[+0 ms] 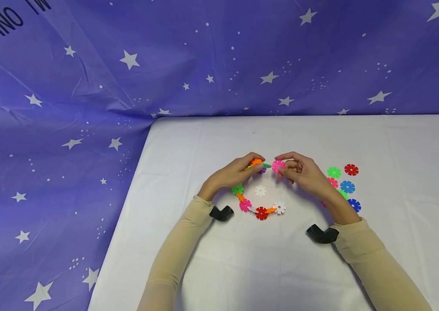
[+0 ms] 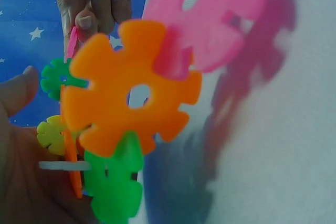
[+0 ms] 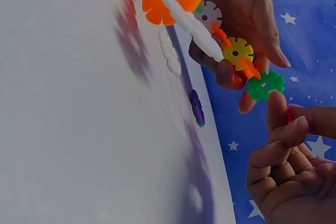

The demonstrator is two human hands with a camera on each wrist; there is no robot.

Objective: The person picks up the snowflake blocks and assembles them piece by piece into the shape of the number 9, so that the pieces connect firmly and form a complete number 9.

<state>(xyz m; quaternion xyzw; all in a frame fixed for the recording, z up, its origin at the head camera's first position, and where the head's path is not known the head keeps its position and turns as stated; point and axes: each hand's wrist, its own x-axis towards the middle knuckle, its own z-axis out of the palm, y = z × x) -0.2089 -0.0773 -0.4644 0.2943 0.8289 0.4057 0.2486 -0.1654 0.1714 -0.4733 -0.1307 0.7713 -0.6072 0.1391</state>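
One chain of slotted discs curves in an arc on the white table, its long run going from 6 o'clock up to 12 o'clock, where its free end points toward 3 o'clock. Left hand holds that raised end, fingers curled round it. At 3 o'clock of the end, just beside it, the right hand pinches a pink disc between thumb and curled fingers. A white disc lies inside the arc. Loose discs sit beyond the right hand, toward 3 o'clock.
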